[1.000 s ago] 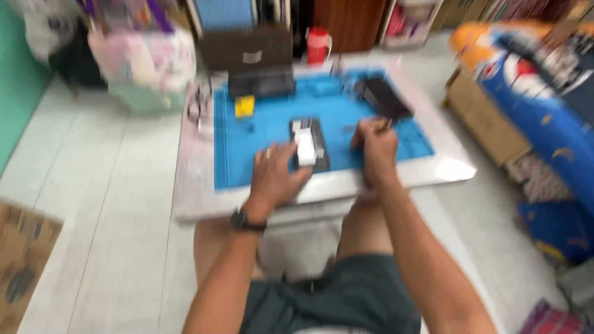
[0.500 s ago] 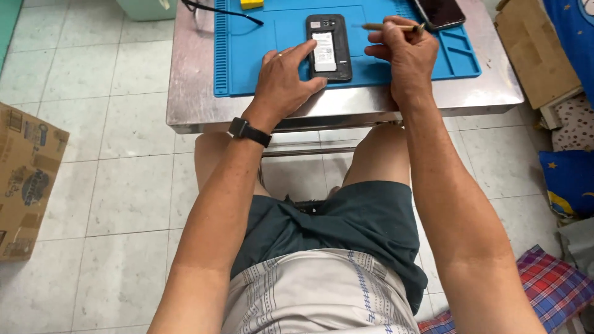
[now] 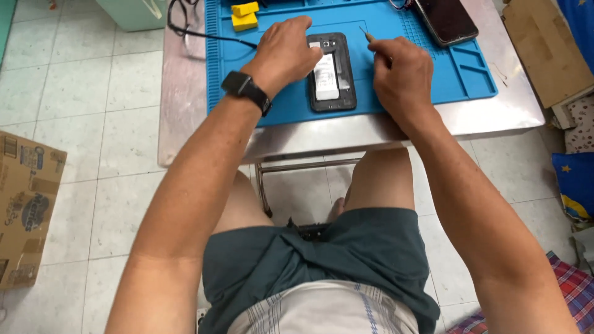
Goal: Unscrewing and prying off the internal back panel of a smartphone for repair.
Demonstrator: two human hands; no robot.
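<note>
On the blue mat (image 3: 433,86), an opened phone (image 3: 332,74) lies face down, back cover off, white battery exposed. Left hand (image 3: 286,52) rests on the phone's left edge, fingers curled over its top corner, pinning it flat. Right hand (image 3: 401,71) is closed around a thin pick (image 3: 366,34); the tip points up-left, just beside the phone's upper right corner, apart from it. A second phone (image 3: 447,20) lies at the mat's far right.

Risk, as judged: a slipping tip could pierce the battery or scratch the board. Loose left-hand pressure would let the phone slide on the mat.
</note>
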